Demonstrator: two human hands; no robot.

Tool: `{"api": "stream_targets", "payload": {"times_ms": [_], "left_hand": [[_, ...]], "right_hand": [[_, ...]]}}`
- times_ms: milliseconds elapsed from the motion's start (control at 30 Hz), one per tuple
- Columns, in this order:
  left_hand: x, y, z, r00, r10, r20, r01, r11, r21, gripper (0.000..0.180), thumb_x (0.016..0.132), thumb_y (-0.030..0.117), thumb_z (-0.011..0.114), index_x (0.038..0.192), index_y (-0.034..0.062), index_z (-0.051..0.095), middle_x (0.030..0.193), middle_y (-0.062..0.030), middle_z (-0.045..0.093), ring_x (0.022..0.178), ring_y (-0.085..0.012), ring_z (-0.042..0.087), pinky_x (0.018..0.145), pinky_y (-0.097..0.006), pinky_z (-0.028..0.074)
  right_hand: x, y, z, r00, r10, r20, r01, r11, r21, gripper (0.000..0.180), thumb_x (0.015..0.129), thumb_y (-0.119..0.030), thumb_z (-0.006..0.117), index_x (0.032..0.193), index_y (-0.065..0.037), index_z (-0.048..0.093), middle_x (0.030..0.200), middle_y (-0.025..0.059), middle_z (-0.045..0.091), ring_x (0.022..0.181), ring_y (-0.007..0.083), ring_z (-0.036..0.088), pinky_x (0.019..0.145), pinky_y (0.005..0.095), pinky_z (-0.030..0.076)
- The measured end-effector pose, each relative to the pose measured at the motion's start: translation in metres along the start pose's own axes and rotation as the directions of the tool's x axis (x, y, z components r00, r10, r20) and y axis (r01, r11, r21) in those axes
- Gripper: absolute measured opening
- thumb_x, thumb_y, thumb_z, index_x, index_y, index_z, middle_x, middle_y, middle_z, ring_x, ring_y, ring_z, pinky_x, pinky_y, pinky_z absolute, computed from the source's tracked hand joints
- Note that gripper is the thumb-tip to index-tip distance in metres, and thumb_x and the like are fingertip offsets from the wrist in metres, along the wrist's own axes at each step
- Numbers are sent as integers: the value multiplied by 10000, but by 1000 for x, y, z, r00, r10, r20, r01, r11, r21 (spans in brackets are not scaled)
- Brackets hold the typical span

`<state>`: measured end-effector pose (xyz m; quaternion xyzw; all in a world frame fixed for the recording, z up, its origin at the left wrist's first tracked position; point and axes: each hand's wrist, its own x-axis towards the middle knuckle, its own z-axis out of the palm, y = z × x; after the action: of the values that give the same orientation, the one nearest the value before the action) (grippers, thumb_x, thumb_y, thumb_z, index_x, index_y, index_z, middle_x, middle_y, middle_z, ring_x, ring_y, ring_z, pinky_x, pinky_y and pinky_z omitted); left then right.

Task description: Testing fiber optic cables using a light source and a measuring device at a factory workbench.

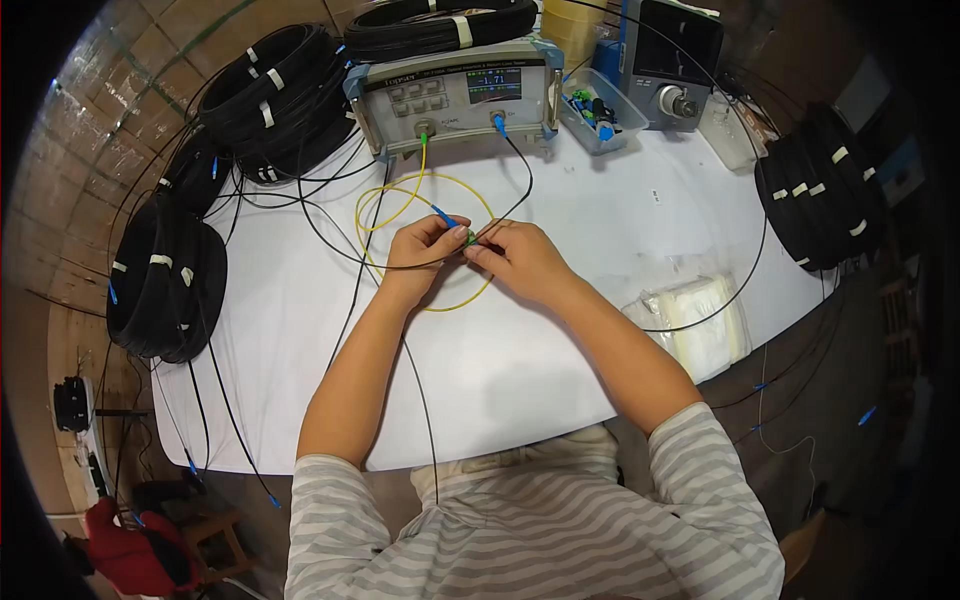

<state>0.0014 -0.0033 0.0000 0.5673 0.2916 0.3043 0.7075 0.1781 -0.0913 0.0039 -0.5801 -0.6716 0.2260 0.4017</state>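
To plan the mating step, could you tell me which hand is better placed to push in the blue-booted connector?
Probably the left hand: the blue-booted connector sits at its fingertips, while the right hand steadies the small green adapter.

Desk [560, 360]: smooth matt white top, like laminate or a paper sheet.
Yellow cable [385, 205]: thin, glossy plastic jacket.
Black cable coils [165, 285]: smooth plastic sheath with a dull sheen, bound with white tape strips.
Test instrument [455, 95]: matt grey casing, blue rubbery-looking corners, glossy lit screen.
Blue connector [443, 215]: shiny moulded plastic.
Bags [700, 320]: clear, crinkled plastic film, glossy.
Sleeves [700, 480]: soft striped knit cloth, matt.
Floor [110, 110]: rough brown tiles.
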Motion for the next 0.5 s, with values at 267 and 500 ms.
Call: {"api": "stream_targets", "payload": {"times_ms": [267,500], "left_hand": [[3,-3,-4,1000,-2,29,5,995,-95,254,968,220,647,1068,-11,611,944,-89,692,838,-158,678,727,-270,582],[3,-2,-3,1000,-14,9,15,995,-99,277,990,258,609,1095,6,565,955,-117,698,832,-184,702,710,-284,592]], "right_hand": [[2,0,-2,993,115,27,-118,985,129,254,892,-255,661,911,-9,720,869,149,700,809,294,666,734,379,512],[1,-4,-6,986,151,75,-162,971,176,267,906,-255,654,924,5,715,873,144,704,777,257,672,715,351,511]]}}
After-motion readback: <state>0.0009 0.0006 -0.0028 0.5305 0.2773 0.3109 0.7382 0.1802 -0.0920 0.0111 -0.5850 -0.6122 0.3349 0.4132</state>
